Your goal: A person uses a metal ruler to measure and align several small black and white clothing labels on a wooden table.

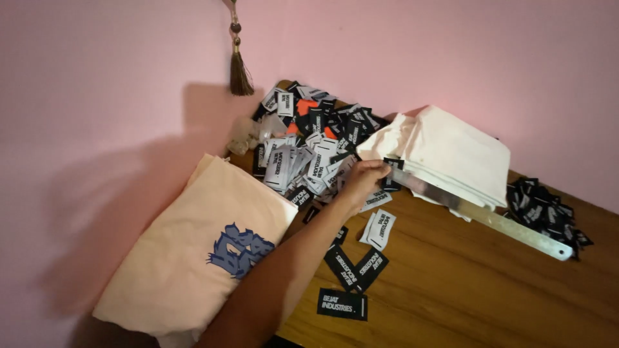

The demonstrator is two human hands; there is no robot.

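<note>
Your left hand (362, 182) is at the near end of the metal ruler (490, 219), so the step in hand looks like gripping and placing that ruler. The fingers are curled together and seem to pinch the ruler's tip. A black label (391, 164) sits right at the fingertips, and you cannot tell whether it is caught in the same pinch. Your right hand is out of view.

From your hand the ruler runs toward 4 o'clock, under the edge of the stack of white cloth (451, 151) and on across the wooden table (464, 296). Its far end stops beside a small pile of black labels (545, 209). It is long, thin, flat and shiny.

Held by one tip only, the ruler would probably swing. Any move calls for a firm pinch and a slow, level pull, so the cloth above it stays put.

The big heap of black and white labels (309, 142) lies at 10 o'clock from your hand. The folded cream shirt (193, 258) lies at 8 o'clock, and loose labels (354, 267) at 6 o'clock.
</note>
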